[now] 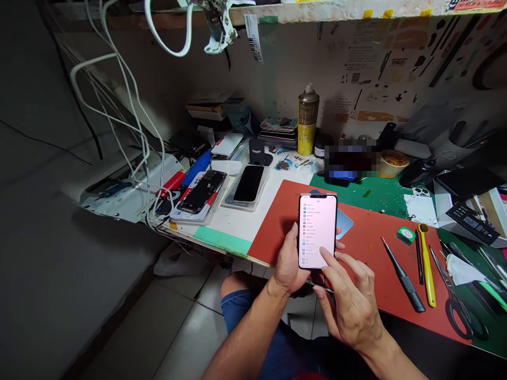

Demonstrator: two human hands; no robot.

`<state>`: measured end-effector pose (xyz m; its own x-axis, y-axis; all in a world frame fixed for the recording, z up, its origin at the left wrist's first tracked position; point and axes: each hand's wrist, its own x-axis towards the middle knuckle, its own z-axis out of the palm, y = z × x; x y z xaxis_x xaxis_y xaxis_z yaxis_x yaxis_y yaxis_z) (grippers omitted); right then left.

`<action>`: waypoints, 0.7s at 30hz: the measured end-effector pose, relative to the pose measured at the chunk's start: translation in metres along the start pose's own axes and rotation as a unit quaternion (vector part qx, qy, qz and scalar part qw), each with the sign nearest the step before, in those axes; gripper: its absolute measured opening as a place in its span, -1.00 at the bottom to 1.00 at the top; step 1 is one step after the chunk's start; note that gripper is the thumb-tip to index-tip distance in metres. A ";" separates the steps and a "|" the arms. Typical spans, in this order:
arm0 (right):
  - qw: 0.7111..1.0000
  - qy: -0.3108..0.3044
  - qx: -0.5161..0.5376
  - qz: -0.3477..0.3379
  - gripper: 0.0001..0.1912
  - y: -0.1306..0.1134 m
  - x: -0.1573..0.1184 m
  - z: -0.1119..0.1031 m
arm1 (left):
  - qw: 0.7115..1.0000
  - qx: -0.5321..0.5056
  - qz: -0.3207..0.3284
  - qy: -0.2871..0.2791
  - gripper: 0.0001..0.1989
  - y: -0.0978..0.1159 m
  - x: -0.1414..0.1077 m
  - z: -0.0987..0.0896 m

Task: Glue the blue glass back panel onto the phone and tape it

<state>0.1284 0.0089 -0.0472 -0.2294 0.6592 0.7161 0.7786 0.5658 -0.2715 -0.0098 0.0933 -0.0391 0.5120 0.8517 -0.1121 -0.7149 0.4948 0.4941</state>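
A smartphone [317, 227] with a lit screen rests in my left hand [289, 264], tilted up toward me above the front edge of the red mat [273, 221]. Its screen shows a list with small coloured icons; the lettering is too small to read. My left hand is wrapped round the phone from below and behind, with fingertips at its right edge. Over the lower right part of the screen hovers my right hand [352, 301], fingers apart, with a fingertip at or just above the glass; whether it touches I cannot tell. It holds nothing.
Tweezers [403, 274], a yellow-handled brush [428, 266] and scissors [455, 295] lie on the right. A dark-screened phone [249, 183] and an opened phone [203, 191] lie left. Behind stands a spray can [308, 121]. White cables [138, 137] hang at the left.
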 end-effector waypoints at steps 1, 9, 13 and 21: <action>1.000 -0.001 -0.005 0.004 -0.68 0.000 0.003 0.000 | 1.000 0.000 -0.002 0.003 -0.31 0.000 -0.001 0.000; 0.999 -0.010 -0.030 0.027 -0.67 0.003 0.021 0.003 | 1.000 -0.001 -0.014 0.022 -0.30 -0.002 -0.003 0.002; 1.000 0.007 -0.019 0.016 -0.69 0.003 0.020 0.000 | 1.000 0.006 -0.002 0.022 -0.30 -0.001 -0.002 0.003; 0.999 0.045 0.001 -0.020 -0.73 0.005 -0.001 -0.006 | 1.000 0.027 0.003 -0.012 -0.32 -0.001 0.000 0.000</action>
<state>0.1363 0.0081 -0.0455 -0.2075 0.5892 0.7809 0.7686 0.5920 -0.2425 -0.0095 0.0928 -0.0394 0.5200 0.8495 -0.0891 -0.6911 0.4797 0.5407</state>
